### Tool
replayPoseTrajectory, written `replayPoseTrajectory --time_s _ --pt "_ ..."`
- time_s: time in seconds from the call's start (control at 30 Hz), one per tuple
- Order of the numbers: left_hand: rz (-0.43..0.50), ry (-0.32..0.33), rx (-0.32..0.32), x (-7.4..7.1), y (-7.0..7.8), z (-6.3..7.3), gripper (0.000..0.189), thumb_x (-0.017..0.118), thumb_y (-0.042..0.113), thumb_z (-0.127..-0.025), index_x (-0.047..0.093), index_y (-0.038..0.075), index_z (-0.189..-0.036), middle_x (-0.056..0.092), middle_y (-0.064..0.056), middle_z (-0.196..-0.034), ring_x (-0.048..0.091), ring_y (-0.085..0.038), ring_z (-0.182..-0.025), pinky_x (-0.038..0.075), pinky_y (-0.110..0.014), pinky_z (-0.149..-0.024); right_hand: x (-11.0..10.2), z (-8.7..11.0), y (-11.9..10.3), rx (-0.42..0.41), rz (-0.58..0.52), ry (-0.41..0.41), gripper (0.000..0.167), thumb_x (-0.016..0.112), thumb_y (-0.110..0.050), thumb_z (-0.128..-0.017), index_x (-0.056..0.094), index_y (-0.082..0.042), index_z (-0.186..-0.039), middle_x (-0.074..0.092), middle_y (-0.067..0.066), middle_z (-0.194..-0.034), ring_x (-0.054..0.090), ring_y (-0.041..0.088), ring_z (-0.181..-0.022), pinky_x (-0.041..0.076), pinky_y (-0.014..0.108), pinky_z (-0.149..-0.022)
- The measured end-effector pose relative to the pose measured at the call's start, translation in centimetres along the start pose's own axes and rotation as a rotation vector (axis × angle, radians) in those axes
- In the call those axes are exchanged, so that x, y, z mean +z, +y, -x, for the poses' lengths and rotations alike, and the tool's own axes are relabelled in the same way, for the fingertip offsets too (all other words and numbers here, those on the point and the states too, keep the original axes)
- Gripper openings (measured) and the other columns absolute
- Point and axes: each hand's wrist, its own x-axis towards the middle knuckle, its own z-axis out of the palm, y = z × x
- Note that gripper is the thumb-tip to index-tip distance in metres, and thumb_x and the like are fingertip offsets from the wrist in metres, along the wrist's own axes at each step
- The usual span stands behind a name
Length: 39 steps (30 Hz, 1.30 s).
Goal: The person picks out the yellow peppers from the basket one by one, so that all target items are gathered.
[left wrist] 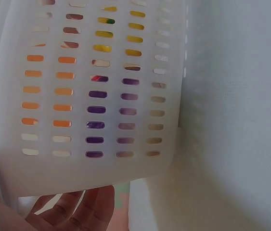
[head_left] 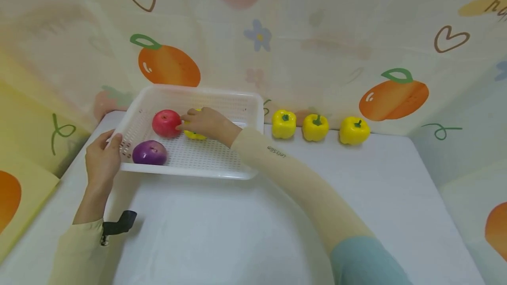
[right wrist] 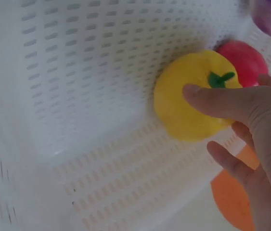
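A white perforated plastic basket [head_left: 190, 172] stands at the back left of the table. My left hand [head_left: 104, 157] grips its left rim; in the left wrist view the fingers [left wrist: 94, 207] curl around the basket's end. Inside the basket, my right hand [head_left: 211, 125] holds a yellow bell pepper [right wrist: 181, 113], the thumb [right wrist: 217, 102] lying across its side near the green stem. Part of the pepper is covered by that hand in the head view. Just left of it sits a red round fruit [head_left: 165, 123], with a purple eggplant-coloured vegetable [head_left: 149, 153] in front.
Three more yellow bell peppers [head_left: 284, 124] stand in a row along the table's back edge, right of the basket. Behind them rises a printed cloth backdrop [head_left: 222, 47]. The white tabletop [head_left: 222, 232] extends toward me.
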Motion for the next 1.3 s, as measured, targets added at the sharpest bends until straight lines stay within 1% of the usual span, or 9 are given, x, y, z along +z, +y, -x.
replayPoseTrajectory --time_s 0.17,0.27,0.33,0.4,0.57,0.87,0.97,1.23,1.3 --pt "0.002 -0.012 -0.011 0.3 0.3 0.2 0.051 0.042 0.041 -0.102 0.046 0.018 -0.147 0.049 -0.011 -0.145 0.047 -0.027 -0.12 0.037 -0.025 -0.081 1.0 -0.7 0.2 -0.003 0.108 0.014 0.05 0.041 -0.021 -0.105 0.034 -0.037 -0.152 0.027 -0.001 -0.16 0.02 0.024 -0.147 0.028 0.045 -0.113" --pt "0.003 -0.012 -0.011 0.5 0.5 0.3 0.051 0.042 0.041 -0.102 0.046 0.018 -0.147 0.05 -0.011 -0.145 0.048 -0.026 -0.119 0.036 -0.023 -0.079 1.4 -0.8 0.3 -0.003 0.162 0.034 0.046 0.042 -0.019 -0.105 0.039 -0.036 -0.148 0.032 0.001 -0.158 0.025 0.025 -0.144 0.035 0.042 -0.11" --pt "0.009 -0.011 -0.01 0.5 0.6 0.3 0.051 0.042 0.041 -0.102 0.046 0.018 -0.147 0.05 -0.011 -0.145 0.048 -0.026 -0.12 0.036 -0.023 -0.08 1.5 -0.7 0.5 -0.001 0.166 0.056 0.045 0.043 -0.015 -0.104 0.044 -0.034 -0.144 0.037 0.002 -0.154 0.031 0.025 -0.14 0.042 0.037 -0.103" --pt "0.012 -0.012 -0.008 0.6 0.6 0.3 0.051 0.042 0.041 -0.102 0.046 0.019 -0.147 0.05 -0.01 -0.145 0.048 -0.027 -0.121 0.038 -0.025 -0.082 1.3 -0.4 0.8 0.019 0.111 0.08 0.047 0.047 -0.011 -0.101 0.047 -0.033 -0.142 0.04 0.003 -0.152 0.034 0.024 -0.137 0.046 0.033 -0.097" --pt "0.011 -0.004 -0.005 0.4 0.5 0.2 0.051 0.042 0.042 -0.102 0.046 0.02 -0.147 0.048 -0.01 -0.146 0.046 -0.028 -0.127 0.039 -0.032 -0.09 0.5 0.8 1.9 0.104 -0.121 0.142 0.055 0.055 -0.009 -0.098 0.045 -0.034 -0.145 0.04 0.001 -0.15 0.035 0.022 -0.136 0.045 0.032 -0.099" --pt "0.017 -0.002 -0.025 0.1 0.5 0.1 0.051 0.043 0.042 -0.101 0.046 0.02 -0.147 0.047 -0.009 -0.147 0.046 -0.028 -0.125 0.038 -0.025 -0.081 -0.4 2.4 3.2 0.187 -0.382 0.246 0.067 0.07 -0.007 -0.087 0.044 -0.029 -0.145 0.043 -0.002 -0.145 0.038 0.017 -0.131 0.041 0.028 -0.102" --pt "0.009 0.004 -0.032 0.1 0.4 0.0 0.051 0.043 0.043 -0.101 0.046 0.021 -0.147 0.048 -0.01 -0.147 0.047 -0.027 -0.122 0.037 -0.023 -0.078 -0.8 3.1 3.4 0.194 -0.431 0.265 0.067 0.07 -0.007 -0.086 0.045 -0.028 -0.145 0.044 -0.003 -0.145 0.039 0.016 -0.131 0.04 0.029 -0.104" --pt "0.013 -0.003 -0.047 0.1 0.0 -0.1 0.052 0.043 0.043 -0.101 0.045 0.021 -0.148 0.047 -0.01 -0.147 0.048 -0.027 -0.12 0.038 -0.025 -0.079 -1.4 4.5 3.7 0.19 -0.472 0.278 0.065 0.074 -0.014 -0.085 0.048 -0.024 -0.144 0.047 -0.006 -0.145 0.042 0.017 -0.129 0.036 0.029 -0.107" --pt "0.012 0.001 -0.043 0.1 0.0 -0.1 0.052 0.043 0.043 -0.101 0.045 0.021 -0.148 0.048 -0.011 -0.146 0.049 -0.026 -0.116 0.037 -0.023 -0.076 -1.6 4.8 3.7 0.196 -0.485 0.28 0.066 0.075 -0.016 -0.084 0.047 -0.024 -0.144 0.047 -0.005 -0.145 0.043 0.017 -0.128 0.037 0.028 -0.106"
